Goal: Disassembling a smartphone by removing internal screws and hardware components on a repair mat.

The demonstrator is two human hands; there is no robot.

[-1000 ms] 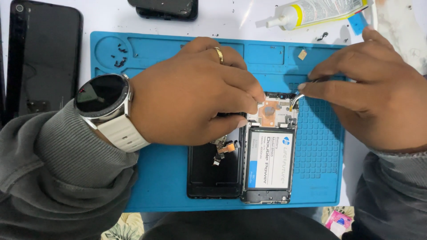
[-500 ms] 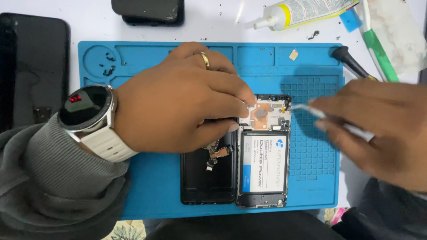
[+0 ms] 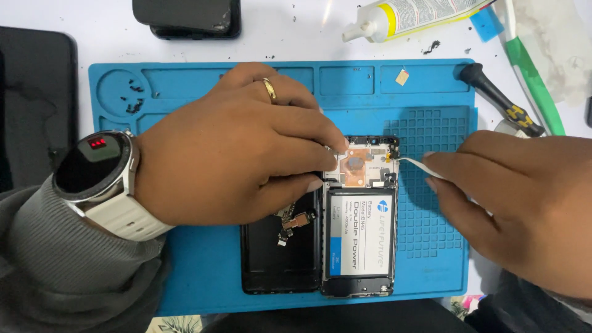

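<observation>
Blue rubber mat (image 3: 203, 290) carries an opened phone (image 3: 361, 216), which lies toward the mat's near edge, a little right of its middle, with its back off. A copper-coloured plate (image 3: 356, 168) covers the upper part and a battery (image 3: 361, 231) with a white label fills the lower part. A black back cover (image 3: 277, 259) lies just beside it on the left, with a small loose part (image 3: 295, 222) resting on it.

The left hand (image 3: 240, 154), with a ring and a wristwatch (image 3: 98, 169), presses down over the phone's top left corner, fingertips closed against its frame. The right hand (image 3: 524, 203) is pinched shut on thin metal tweezers (image 3: 414, 163), whose tip reaches the phone's upper right edge near the mat's grid area.

The phone looks light and stiff but delicate: the exposed board and thin cables would likely tear or bend under force, so the frame edges seem the safest place to hold, as the left hand does. The battery should not be pried or punctured. The tweezers are slim and springy, and small parts could slip from them.

Beyond the mat's far edge lie a glue tube (image 3: 407, 15), a screwdriver (image 3: 499, 98) and a dark phone (image 3: 188, 17). Tiny screws (image 3: 129, 102) sit in the round tray at the far left corner.
</observation>
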